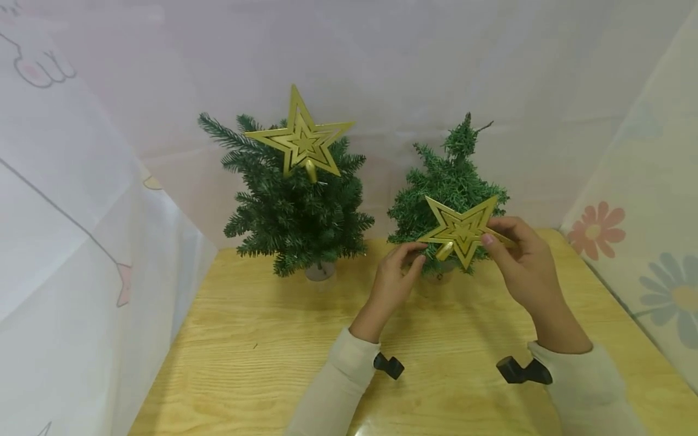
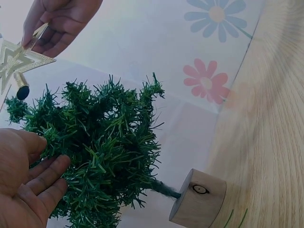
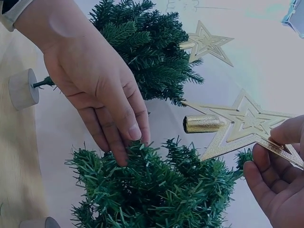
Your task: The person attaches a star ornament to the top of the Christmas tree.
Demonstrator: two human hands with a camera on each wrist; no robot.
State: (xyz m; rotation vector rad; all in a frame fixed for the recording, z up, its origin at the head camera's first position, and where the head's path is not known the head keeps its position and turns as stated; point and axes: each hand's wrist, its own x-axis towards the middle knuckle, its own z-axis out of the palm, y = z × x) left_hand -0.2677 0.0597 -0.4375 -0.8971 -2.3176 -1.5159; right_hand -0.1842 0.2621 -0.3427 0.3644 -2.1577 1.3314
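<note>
My right hand (image 1: pixel 526 263) pinches a gold star tree topper (image 1: pixel 463 233) by one point, between thumb and fingers. The star is held in front of the smaller green Christmas tree (image 1: pixel 452 175), its hollow socket (image 3: pixel 202 124) facing the left hand's side in the right wrist view. My left hand (image 1: pixel 395 278) holds nothing; its loosely bent fingers are right at that tree's branches, as the left wrist view (image 2: pixel 28 171) also shows. On the left, a fuller Christmas tree (image 1: pixel 300 212) bears another gold star (image 1: pixel 302 142) near its top.
Both trees stand at the back of a wooden table (image 1: pixel 245 339) on round wooden bases, one base (image 1: pixel 320 270) under the left tree. Pale printed cloth (image 1: pixel 371 54) hangs behind and at both sides, with flower prints (image 1: pixel 597 230) on the right.
</note>
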